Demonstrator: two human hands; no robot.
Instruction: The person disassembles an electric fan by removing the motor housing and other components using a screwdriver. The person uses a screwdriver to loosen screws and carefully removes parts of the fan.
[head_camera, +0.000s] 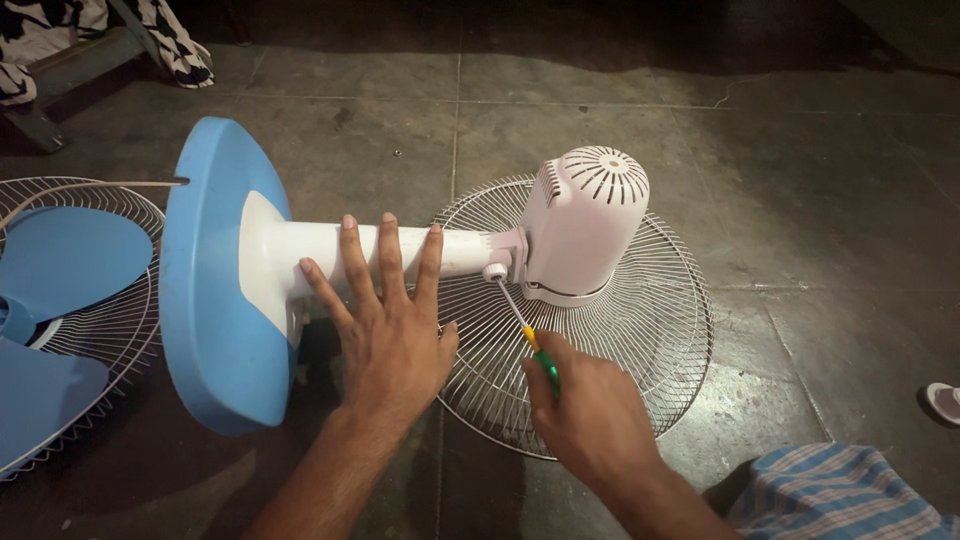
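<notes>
A white table fan lies on its side on the dark tiled floor. Its blue round base (215, 290) stands on edge at the left, and its white stem (460, 250) leads right to the white vented motor housing (585, 220). The housing rests on a wire rear grille (660, 320). My left hand (390, 330) lies flat, fingers spread, pressing on the stem. My right hand (590, 410) grips a screwdriver (530, 340) with a green and yellow handle. Its tip meets the white knob (495, 272) at the joint between stem and housing.
A second wire grille (120, 300) with blue fan blades (60, 270) lies at the far left. A grey bench leg and patterned black-and-white cloth (170, 40) are at the back left. Checked blue cloth (840, 490) covers my knee at bottom right. Part of a sandal (942, 400) shows at the right edge.
</notes>
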